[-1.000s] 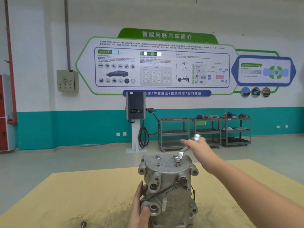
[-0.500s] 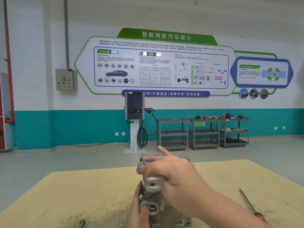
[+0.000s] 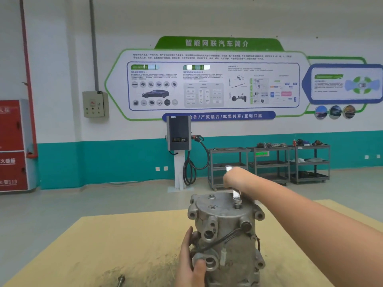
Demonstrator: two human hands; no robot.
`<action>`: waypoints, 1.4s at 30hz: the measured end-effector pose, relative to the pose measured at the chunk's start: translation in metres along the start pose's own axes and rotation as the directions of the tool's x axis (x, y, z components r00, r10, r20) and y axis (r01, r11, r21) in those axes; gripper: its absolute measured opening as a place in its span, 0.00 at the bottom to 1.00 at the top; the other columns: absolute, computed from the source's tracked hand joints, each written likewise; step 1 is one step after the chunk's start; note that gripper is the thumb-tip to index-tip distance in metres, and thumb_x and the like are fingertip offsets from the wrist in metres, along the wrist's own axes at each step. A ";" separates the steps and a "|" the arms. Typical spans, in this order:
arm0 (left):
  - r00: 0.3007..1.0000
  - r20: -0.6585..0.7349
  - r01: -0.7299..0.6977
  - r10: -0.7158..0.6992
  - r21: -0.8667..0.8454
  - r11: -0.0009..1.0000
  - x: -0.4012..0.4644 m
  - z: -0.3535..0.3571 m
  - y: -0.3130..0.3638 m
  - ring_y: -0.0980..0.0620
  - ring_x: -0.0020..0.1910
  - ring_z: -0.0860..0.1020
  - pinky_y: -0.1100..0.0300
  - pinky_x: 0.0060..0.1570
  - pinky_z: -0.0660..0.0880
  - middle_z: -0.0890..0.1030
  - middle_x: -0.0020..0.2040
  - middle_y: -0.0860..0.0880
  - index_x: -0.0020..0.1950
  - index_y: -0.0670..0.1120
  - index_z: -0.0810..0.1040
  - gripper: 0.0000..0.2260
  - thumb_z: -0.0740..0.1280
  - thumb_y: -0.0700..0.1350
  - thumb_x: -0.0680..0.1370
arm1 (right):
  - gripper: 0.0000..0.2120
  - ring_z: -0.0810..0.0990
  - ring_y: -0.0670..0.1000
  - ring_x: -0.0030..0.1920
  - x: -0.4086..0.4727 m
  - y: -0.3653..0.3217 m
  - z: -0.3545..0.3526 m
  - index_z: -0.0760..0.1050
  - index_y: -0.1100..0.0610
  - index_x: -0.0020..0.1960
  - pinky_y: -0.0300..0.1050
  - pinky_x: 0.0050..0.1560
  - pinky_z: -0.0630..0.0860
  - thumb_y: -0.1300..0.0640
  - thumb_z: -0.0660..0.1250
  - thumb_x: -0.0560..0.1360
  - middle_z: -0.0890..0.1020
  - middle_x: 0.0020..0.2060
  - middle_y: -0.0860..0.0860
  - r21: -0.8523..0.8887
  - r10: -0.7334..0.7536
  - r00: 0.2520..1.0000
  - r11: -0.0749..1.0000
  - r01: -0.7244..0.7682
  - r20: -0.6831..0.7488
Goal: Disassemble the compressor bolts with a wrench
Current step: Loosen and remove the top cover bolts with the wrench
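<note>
- One compressor (image 3: 226, 235), upright on table (image 3: 124, 245).
- Right hand (image 3: 236, 179): fingers curled round wrench (image 3: 236, 196), seated on top bolt (image 3: 237, 205).
- Left hand (image 3: 189, 264): thumb and fingers gripping compressor's lower side.

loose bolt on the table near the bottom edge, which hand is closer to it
Left. The left hand grips the compressor low on its side, just right of the loose bolt. The right hand holds the wrench above the compressor's top, much farther away.
</note>
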State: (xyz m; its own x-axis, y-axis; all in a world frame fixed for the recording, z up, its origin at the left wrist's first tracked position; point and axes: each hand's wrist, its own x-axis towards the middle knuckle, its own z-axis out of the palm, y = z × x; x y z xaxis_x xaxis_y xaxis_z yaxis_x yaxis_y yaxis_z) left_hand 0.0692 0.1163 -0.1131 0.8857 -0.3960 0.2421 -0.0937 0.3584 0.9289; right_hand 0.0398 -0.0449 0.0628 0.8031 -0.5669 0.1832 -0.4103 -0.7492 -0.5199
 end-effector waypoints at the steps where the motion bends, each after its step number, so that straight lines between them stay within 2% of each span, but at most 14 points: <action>1: 0.997 0.079 -0.002 0.005 -0.043 0.999 -0.003 0.002 -0.002 0.36 0.64 0.72 0.62 0.51 0.71 0.69 0.70 0.32 0.73 0.32 0.63 0.21 0.59 0.28 0.80 | 0.05 0.68 0.55 0.42 0.002 0.012 0.004 0.68 0.63 0.46 0.38 0.41 0.66 0.68 0.56 0.79 0.71 0.42 0.57 0.181 0.023 0.996 0.983 -0.008 -0.084; 5: 0.990 0.047 -0.137 0.135 0.039 0.990 -0.008 0.018 -0.009 0.45 0.55 0.77 0.58 0.51 0.74 0.75 0.66 0.43 0.71 0.42 0.66 0.54 0.77 0.67 0.53 | 0.13 0.70 0.53 0.39 -0.027 0.060 0.008 0.62 0.63 0.57 0.47 0.39 0.65 0.63 0.63 0.77 0.72 0.42 0.56 0.799 0.333 0.910 0.601 -0.003 -0.247; 10: 0.977 -0.026 -0.208 0.209 0.033 0.977 -0.006 0.015 -0.040 0.50 0.59 0.80 0.52 0.55 0.76 0.75 0.67 0.45 0.70 0.45 0.68 0.59 0.69 0.80 0.50 | 0.14 0.79 0.48 0.59 -0.082 0.075 0.024 0.65 0.49 0.50 0.48 0.63 0.69 0.67 0.62 0.76 0.86 0.48 0.47 0.865 0.269 0.825 0.232 0.445 -0.497; 15: 0.987 0.017 -0.161 0.161 -0.002 0.987 0.000 0.015 -0.028 0.44 0.57 0.78 0.49 0.57 0.72 0.75 0.65 0.42 0.69 0.43 0.68 0.64 0.72 0.78 0.41 | 0.20 0.77 0.40 0.62 -0.138 0.046 0.035 0.78 0.50 0.44 0.38 0.66 0.70 0.74 0.59 0.76 0.84 0.53 0.43 0.486 -0.294 0.661 0.489 0.725 -0.691; 18: 0.989 0.045 -0.143 0.144 -0.017 0.990 -0.001 0.020 -0.023 0.48 0.54 0.79 0.56 0.51 0.73 0.75 0.64 0.40 0.68 0.43 0.68 0.56 0.75 0.69 0.45 | 0.16 0.71 0.45 0.68 -0.135 0.012 0.029 0.80 0.53 0.52 0.30 0.73 0.43 0.65 0.56 0.77 0.84 0.52 0.47 0.045 -0.652 0.678 0.709 0.704 -0.338; 21: 0.987 -0.002 -0.160 0.160 -0.053 0.986 0.001 0.023 -0.023 0.54 0.51 0.78 0.64 0.48 0.74 0.75 0.57 0.48 0.64 0.43 0.67 0.63 0.71 0.77 0.37 | 0.14 0.75 0.56 0.60 -0.099 -0.026 0.028 0.74 0.55 0.59 0.43 0.76 0.54 0.57 0.52 0.81 0.82 0.52 0.54 -0.271 -0.632 0.774 0.738 0.618 0.040; 24: 0.992 -0.002 -0.125 0.126 -0.084 0.989 0.002 0.019 -0.026 0.48 0.55 0.76 0.56 0.53 0.73 0.75 0.58 0.49 0.64 0.47 0.68 0.63 0.72 0.77 0.34 | 0.14 0.75 0.54 0.48 -0.054 -0.046 0.027 0.71 0.60 0.60 0.48 0.46 0.72 0.57 0.52 0.82 0.78 0.51 0.56 -0.377 -0.491 0.843 0.755 0.537 0.218; 29: 0.981 0.093 -0.179 0.171 0.081 0.981 -0.002 0.007 -0.030 0.57 0.57 0.79 0.65 0.49 0.76 0.75 0.65 0.50 0.67 0.50 0.67 0.57 0.68 0.81 0.47 | 0.13 0.75 0.53 0.46 -0.004 -0.012 0.003 0.73 0.63 0.53 0.46 0.51 0.71 0.61 0.51 0.83 0.74 0.47 0.56 -0.297 -0.220 0.948 0.912 0.283 0.229; 31: 0.973 0.143 -0.199 0.180 0.133 0.971 -0.004 0.004 -0.027 0.61 0.58 0.79 0.66 0.50 0.76 0.73 0.68 0.50 0.70 0.50 0.65 0.57 0.66 0.82 0.50 | 0.14 0.71 0.49 0.38 -0.005 0.002 -0.004 0.69 0.60 0.40 0.39 0.39 0.68 0.64 0.51 0.82 0.71 0.40 0.53 -0.216 -0.143 0.978 0.961 0.174 0.152; 34: 0.966 0.178 -0.215 0.187 0.157 0.964 -0.007 0.001 -0.026 0.61 0.61 0.77 0.65 0.53 0.75 0.73 0.69 0.51 0.74 0.48 0.63 0.62 0.64 0.83 0.49 | 0.11 0.63 0.48 0.31 -0.013 0.031 0.002 0.63 0.56 0.39 0.41 0.31 0.62 0.63 0.54 0.80 0.65 0.33 0.52 0.174 0.007 1.000 0.985 -0.007 0.003; 35: 0.965 0.186 -0.216 0.185 0.164 0.962 -0.008 0.001 -0.025 0.59 0.62 0.76 0.64 0.55 0.76 0.73 0.69 0.52 0.75 0.48 0.62 0.63 0.63 0.84 0.49 | 0.04 0.67 0.51 0.33 -0.020 0.043 0.006 0.66 0.59 0.45 0.45 0.31 0.62 0.61 0.57 0.79 0.68 0.35 0.54 0.440 0.086 0.993 0.897 -0.045 -0.075; 37: 0.965 0.197 -0.211 0.176 0.179 0.961 -0.012 0.001 -0.024 0.57 0.64 0.75 0.61 0.59 0.76 0.72 0.70 0.53 0.76 0.49 0.61 0.63 0.61 0.84 0.48 | 0.12 0.77 0.55 0.46 -0.041 0.063 0.016 0.68 0.63 0.58 0.47 0.37 0.66 0.60 0.61 0.76 0.78 0.48 0.59 0.830 0.235 0.950 0.555 0.043 -0.206; 39: 0.968 0.184 -0.205 0.171 0.185 0.961 -0.014 0.001 -0.025 0.56 0.65 0.75 0.55 0.63 0.75 0.72 0.69 0.53 0.76 0.49 0.61 0.63 0.61 0.84 0.48 | 0.10 0.78 0.52 0.56 -0.066 0.070 0.025 0.69 0.58 0.57 0.43 0.45 0.69 0.63 0.63 0.76 0.82 0.54 0.53 0.900 0.294 0.879 0.341 0.271 -0.376; 42: 0.973 0.147 -0.203 0.177 0.192 0.960 -0.014 0.003 -0.027 0.60 0.63 0.76 0.55 0.64 0.74 0.73 0.69 0.54 0.74 0.51 0.64 0.59 0.60 0.85 0.50 | 0.13 0.81 0.53 0.55 -0.109 0.056 0.035 0.76 0.53 0.44 0.48 0.49 0.78 0.69 0.61 0.77 0.85 0.50 0.42 0.742 0.076 0.781 0.381 0.551 -0.620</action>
State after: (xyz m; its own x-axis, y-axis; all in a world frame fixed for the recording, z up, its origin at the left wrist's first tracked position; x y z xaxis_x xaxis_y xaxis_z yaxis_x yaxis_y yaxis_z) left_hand 0.0579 0.1097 -0.1409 0.7784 -0.4467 0.4411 -0.3576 0.2619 0.8964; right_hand -0.0557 -0.0125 -0.0154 0.3285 -0.7124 0.6202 0.6075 -0.3435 -0.7162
